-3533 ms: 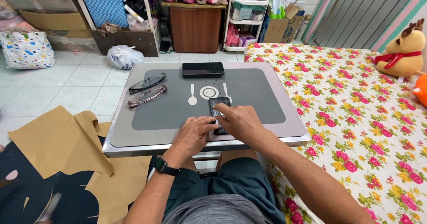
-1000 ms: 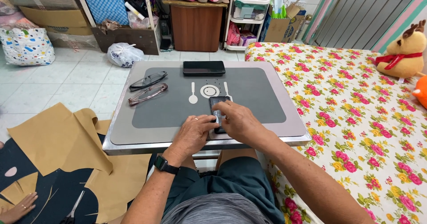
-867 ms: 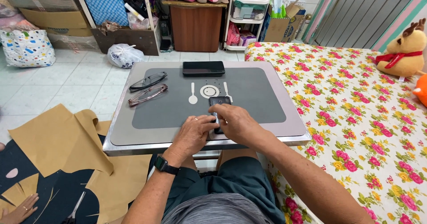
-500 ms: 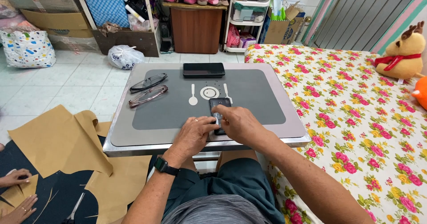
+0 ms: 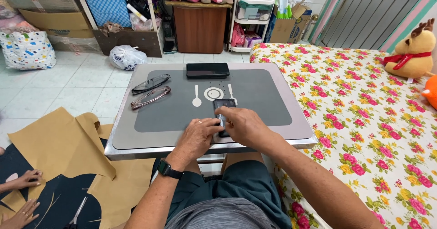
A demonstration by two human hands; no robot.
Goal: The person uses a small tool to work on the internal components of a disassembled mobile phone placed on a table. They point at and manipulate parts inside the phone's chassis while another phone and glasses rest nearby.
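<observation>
Head view shows both hands low in the middle of the frame, on a small phone (image 5: 223, 105) that lies flat on the table (image 5: 136, 140). Left hand (image 5: 196, 138) presses its side with bent fingers, likely so it cannot slide. Right hand (image 5: 244, 125) curls over its near end, holding it. Above them lies a bigger phone (image 5: 207, 70). Two pairs of glasses (image 5: 150, 90) rest at upper left, out of the way. Another person's hands (image 5: 22, 195) sit at lower left.
</observation>
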